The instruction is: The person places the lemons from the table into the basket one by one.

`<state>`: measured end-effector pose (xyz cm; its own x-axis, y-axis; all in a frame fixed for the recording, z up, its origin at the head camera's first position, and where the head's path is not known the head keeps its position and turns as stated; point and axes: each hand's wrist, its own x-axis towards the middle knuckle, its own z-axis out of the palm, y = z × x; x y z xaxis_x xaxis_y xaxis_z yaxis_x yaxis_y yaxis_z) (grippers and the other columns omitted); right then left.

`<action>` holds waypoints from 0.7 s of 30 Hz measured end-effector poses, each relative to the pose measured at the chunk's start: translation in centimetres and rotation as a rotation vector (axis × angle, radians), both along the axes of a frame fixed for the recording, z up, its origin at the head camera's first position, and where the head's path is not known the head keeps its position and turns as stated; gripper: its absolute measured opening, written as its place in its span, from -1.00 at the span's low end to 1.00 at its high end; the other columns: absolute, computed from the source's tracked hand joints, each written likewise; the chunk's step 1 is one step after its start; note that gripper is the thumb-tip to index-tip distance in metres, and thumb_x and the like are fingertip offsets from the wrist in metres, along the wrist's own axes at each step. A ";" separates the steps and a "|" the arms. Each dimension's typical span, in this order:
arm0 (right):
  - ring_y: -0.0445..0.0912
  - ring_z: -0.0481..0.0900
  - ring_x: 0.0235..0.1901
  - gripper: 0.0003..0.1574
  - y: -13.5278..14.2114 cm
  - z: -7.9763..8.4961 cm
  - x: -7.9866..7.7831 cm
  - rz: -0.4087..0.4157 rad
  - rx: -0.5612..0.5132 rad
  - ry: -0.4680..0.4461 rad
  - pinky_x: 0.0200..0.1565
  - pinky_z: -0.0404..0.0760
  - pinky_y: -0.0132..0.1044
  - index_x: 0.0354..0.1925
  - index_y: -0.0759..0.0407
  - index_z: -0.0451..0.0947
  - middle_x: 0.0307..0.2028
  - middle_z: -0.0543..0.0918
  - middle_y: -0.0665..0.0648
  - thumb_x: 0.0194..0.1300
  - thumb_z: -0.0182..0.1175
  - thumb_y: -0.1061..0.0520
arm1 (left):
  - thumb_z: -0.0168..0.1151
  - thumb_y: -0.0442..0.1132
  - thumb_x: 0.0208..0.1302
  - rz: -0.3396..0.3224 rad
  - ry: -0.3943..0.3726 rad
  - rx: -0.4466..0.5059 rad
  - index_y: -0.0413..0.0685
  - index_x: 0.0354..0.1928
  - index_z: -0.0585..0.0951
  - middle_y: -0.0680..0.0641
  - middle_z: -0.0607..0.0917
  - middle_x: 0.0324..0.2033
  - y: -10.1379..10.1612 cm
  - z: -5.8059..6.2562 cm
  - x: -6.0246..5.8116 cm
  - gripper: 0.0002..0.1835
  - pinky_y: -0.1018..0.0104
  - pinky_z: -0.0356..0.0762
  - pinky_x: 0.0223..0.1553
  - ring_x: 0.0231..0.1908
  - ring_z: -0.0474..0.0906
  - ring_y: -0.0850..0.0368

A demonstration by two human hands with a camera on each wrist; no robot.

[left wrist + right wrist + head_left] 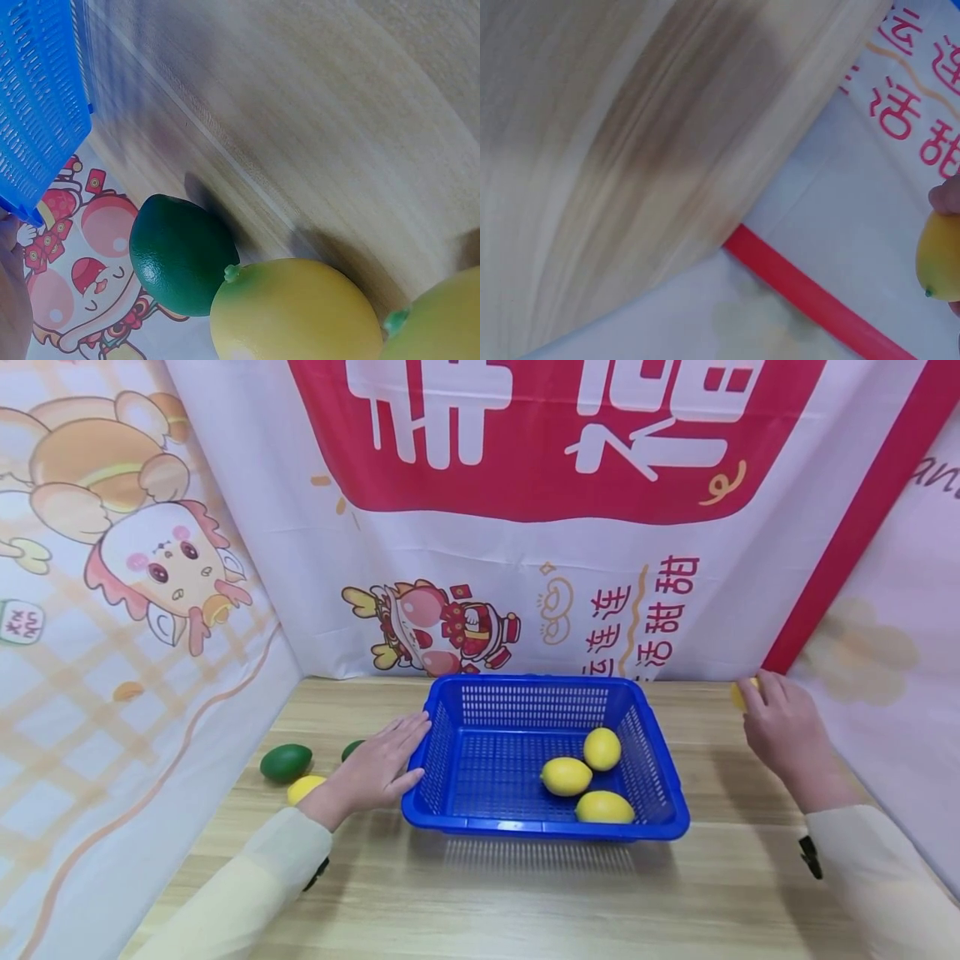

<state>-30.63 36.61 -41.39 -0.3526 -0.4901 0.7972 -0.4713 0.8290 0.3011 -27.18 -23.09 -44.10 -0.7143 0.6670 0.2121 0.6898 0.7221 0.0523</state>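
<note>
A blue plastic basket (pixel 543 828) stands on the wooden table with three yellow lemons inside, one of them a lemon (pixel 566 777) near its middle. My left hand (pixel 375 762) rests on the basket's left rim, fingers extended. In the right hand (pixel 791 731), at the table's far right, a yellow lemon (pixel 939 255) is held between thumb and fingers. Left of the basket lie a dark green lime-like fruit (pixel 286 763) and a yellow lemon (pixel 305 789). Another green fruit (pixel 351 748) is partly covered by my left hand.
A printed cloth (pixel 525 552) hangs behind the table, with more printed cloth (pixel 150 693) along the left side and pale cloth (pixel 885 652) on the right. The wooden tabletop (pixel 480 910) extends in front of the basket.
</note>
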 end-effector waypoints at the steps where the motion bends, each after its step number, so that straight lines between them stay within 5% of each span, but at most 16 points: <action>1: 0.44 0.47 -0.32 -0.56 -0.1 0.1 0.1 -0.009 0.014 -0.011 -0.33 0.51 0.30 -0.09 0.51 0.42 -0.22 0.47 0.55 -0.03 0.10 0.42 | -0.06 0.06 0.44 0.000 -0.001 0.001 -0.25 0.49 0.04 -0.19 0.05 0.48 0.0 0.0 0.0 -0.23 0.03 -0.04 0.42 0.46 -0.05 -0.09; 7: 0.41 0.48 -0.27 -0.34 -0.9 0.8 0.7 -0.059 0.081 -0.068 -0.29 0.57 0.26 -0.02 0.51 0.40 -0.17 0.45 0.55 -0.20 0.32 0.46 | -0.06 0.07 0.44 0.005 -0.008 0.004 -0.24 0.50 0.04 -0.17 0.04 0.49 -0.1 -0.1 0.1 -0.23 0.02 -0.03 0.41 0.46 -0.07 -0.07; 21: 0.37 0.51 -0.17 -0.13 -3.8 3.0 2.0 -0.058 0.066 -0.081 -0.16 0.59 0.23 0.09 0.44 0.43 -0.06 0.48 0.53 -0.30 0.47 0.46 | -0.07 0.08 0.44 0.007 0.004 0.006 -0.24 0.50 0.05 -0.17 0.05 0.49 0.0 -0.1 0.1 -0.23 0.02 -0.02 0.41 0.46 -0.06 -0.07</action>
<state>-28.66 32.82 -38.43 -0.4436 -0.5175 0.7317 -0.4481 0.8351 0.3191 -27.07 -23.14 -44.17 -0.7178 0.6609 0.2191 0.6852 0.7264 0.0533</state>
